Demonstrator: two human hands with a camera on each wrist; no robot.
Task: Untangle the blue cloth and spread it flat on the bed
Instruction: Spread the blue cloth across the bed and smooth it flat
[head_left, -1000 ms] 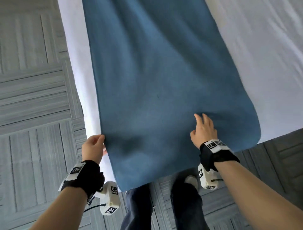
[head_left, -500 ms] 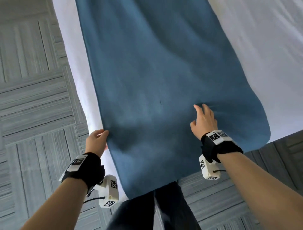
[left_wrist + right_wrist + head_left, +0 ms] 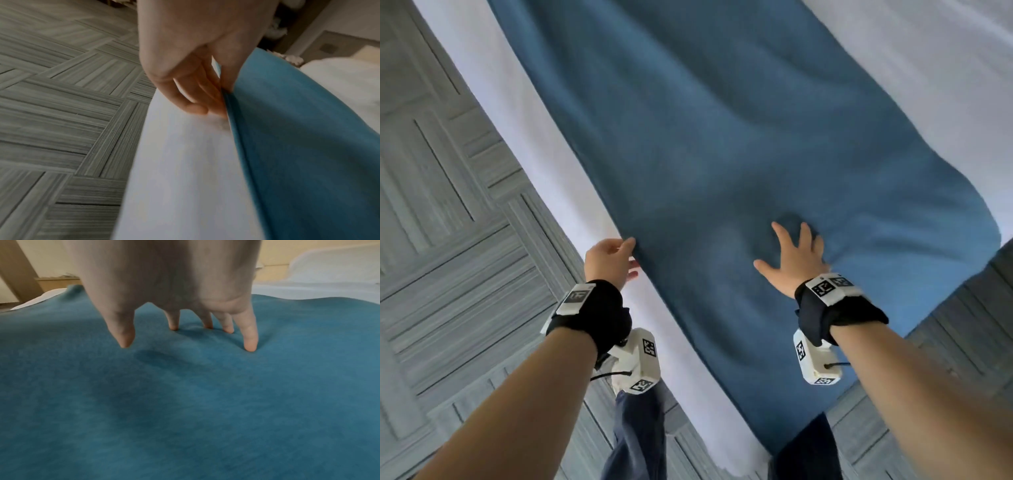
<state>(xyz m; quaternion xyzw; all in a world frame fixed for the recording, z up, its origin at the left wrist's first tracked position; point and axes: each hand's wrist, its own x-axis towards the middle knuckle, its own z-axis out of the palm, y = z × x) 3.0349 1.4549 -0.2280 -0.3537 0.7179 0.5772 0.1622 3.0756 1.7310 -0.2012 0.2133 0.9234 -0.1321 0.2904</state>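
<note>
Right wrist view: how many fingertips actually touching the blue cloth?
4. The fingertips of the right hand press into the blue cloth: three in a row mid-frame, one nearer on the right. The thumb tip, left, hangs just above it.

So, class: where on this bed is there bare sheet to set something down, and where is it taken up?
Bare white sheet lies right of the blue cloth; a narrow strip runs between the cloth's left edge and the mattress side. Crowded at the near end: left hand pinches the edge, right hand presses flat.
</note>
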